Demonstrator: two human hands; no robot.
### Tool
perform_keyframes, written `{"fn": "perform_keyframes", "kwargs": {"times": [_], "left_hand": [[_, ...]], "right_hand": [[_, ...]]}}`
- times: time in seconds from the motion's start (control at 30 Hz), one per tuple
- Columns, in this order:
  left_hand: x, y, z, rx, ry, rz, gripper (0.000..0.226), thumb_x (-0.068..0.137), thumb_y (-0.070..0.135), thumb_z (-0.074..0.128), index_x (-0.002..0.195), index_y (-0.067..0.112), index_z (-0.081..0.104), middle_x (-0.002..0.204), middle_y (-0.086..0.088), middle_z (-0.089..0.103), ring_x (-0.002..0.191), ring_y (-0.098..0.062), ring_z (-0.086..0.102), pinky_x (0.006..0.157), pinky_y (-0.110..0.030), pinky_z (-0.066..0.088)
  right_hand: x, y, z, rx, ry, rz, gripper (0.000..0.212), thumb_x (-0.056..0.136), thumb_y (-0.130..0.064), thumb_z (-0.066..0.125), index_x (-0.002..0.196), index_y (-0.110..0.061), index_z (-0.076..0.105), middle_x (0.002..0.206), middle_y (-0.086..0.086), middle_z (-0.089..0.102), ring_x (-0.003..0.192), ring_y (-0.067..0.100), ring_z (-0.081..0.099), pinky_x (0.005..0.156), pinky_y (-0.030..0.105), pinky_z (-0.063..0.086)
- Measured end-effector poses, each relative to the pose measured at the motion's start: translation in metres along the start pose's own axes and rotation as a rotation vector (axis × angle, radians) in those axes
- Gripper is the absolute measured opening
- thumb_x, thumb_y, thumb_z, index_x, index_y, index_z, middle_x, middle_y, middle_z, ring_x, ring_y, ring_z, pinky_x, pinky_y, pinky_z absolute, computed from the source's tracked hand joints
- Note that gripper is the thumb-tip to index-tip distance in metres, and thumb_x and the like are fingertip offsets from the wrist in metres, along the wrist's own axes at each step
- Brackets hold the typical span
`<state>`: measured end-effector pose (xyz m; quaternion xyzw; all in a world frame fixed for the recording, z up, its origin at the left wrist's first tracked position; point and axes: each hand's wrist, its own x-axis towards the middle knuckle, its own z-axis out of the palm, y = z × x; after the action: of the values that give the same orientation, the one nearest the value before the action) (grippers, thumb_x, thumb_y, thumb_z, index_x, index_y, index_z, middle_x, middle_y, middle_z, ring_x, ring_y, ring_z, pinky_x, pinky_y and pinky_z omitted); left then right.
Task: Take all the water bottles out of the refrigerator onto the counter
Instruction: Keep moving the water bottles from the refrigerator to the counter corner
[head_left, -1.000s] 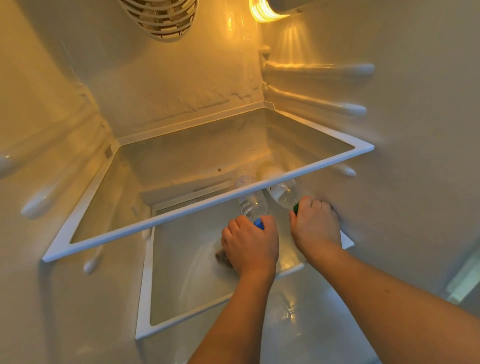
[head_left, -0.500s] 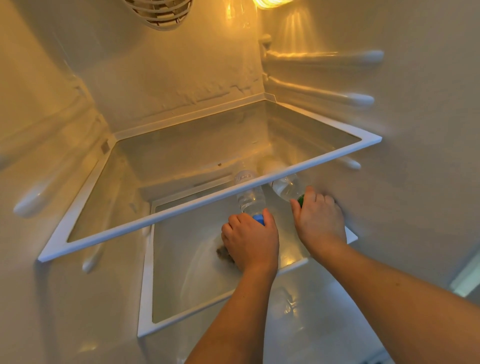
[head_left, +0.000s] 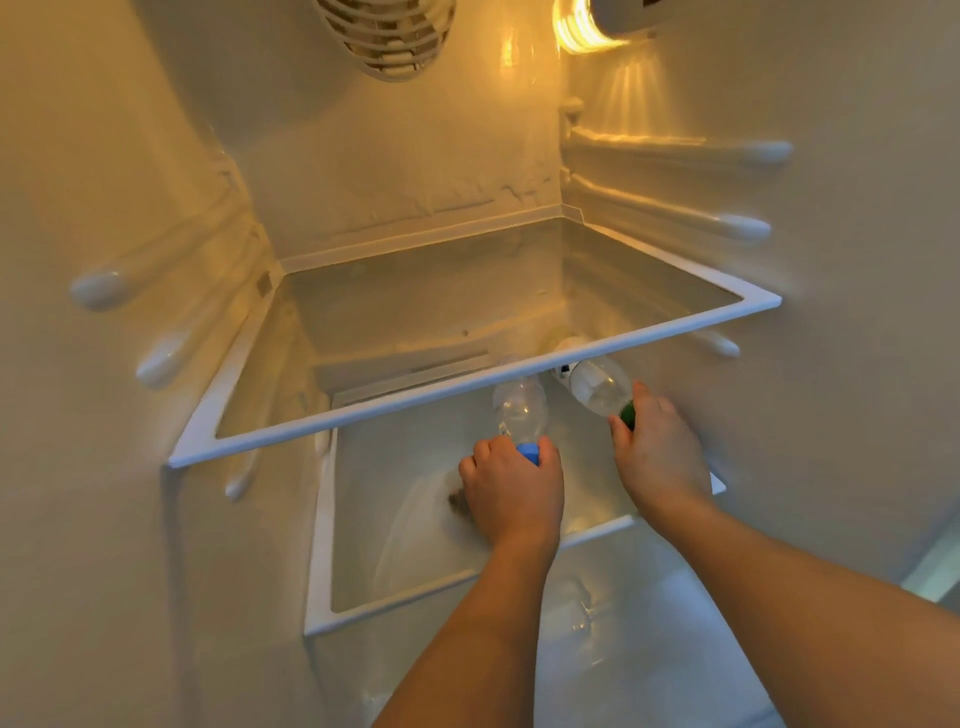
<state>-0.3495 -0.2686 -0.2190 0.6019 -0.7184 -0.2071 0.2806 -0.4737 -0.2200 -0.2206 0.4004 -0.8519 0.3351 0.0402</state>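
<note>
Two clear plastic water bottles lie on their sides on the lower glass shelf (head_left: 395, 519) of the refrigerator, caps toward me. My left hand (head_left: 511, 488) grips the blue-capped bottle (head_left: 519, 410) around its cap end. The green-capped bottle (head_left: 597, 387) lies to its right, close to the right wall, and my right hand (head_left: 657, 449) holds it at the cap. The far ends of both bottles sit under the front rim of the upper shelf (head_left: 467, 387).
The upper glass shelf carries nothing. White shelf rails (head_left: 748, 226) jut from both side walls. A round vent (head_left: 389, 36) and a lit lamp (head_left: 582, 26) sit at the top. A small dark smudge (head_left: 457, 501) marks the lower shelf by my left hand.
Both hands keep their hold on the bottle caps. The bottles have barely shifted; mostly the camera view has moved.
</note>
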Motion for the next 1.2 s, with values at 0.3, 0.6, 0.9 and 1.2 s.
{"fn": "perform_keyframes", "kwargs": {"times": [0.3,0.6,0.9,1.2], "left_hand": [[-0.061,-0.025,-0.078,-0.165,-0.010,-0.027,0.030,0.093,0.047,0.049,0.086,0.018,0.046,0.080,-0.001,0.056,0.072,-0.022,0.053,0.060,-0.032,0.040],[-0.094,-0.003,-0.158,-0.315,0.135,-0.070,0.023,0.100,0.037,0.045,0.105,0.014,0.044,0.086,-0.004,0.055,0.073,-0.022,0.050,0.060,-0.030,0.033],[-0.115,0.007,-0.198,-0.307,0.210,0.108,0.024,0.099,0.034,0.048,0.117,0.018,0.045,0.090,0.002,0.057,0.076,-0.014,0.055,0.054,-0.019,0.036],[-0.145,-0.003,-0.241,-0.131,0.194,0.203,0.029,0.095,0.041,0.052,0.116,0.021,0.049,0.083,0.006,0.057,0.067,-0.012,0.050,0.052,-0.021,0.032]], "right_hand": [[-0.062,-0.040,-0.063,0.173,-0.063,0.044,0.042,0.099,-0.029,0.047,0.138,-0.014,0.039,0.129,0.013,0.043,0.105,0.039,0.054,0.079,0.041,0.043],[-0.105,-0.082,-0.112,0.402,0.074,0.095,0.024,0.096,-0.029,0.051,0.114,-0.013,0.052,0.110,0.008,0.051,0.086,0.024,0.049,0.079,0.038,0.042],[-0.122,-0.105,-0.143,0.511,0.191,0.049,0.025,0.092,-0.029,0.056,0.108,-0.010,0.058,0.096,0.005,0.059,0.081,0.018,0.049,0.070,0.030,0.038],[-0.148,-0.144,-0.176,0.350,0.023,-0.182,0.023,0.085,-0.032,0.058,0.073,-0.017,0.047,0.068,-0.001,0.049,0.068,0.024,0.048,0.058,0.029,0.033]]}}
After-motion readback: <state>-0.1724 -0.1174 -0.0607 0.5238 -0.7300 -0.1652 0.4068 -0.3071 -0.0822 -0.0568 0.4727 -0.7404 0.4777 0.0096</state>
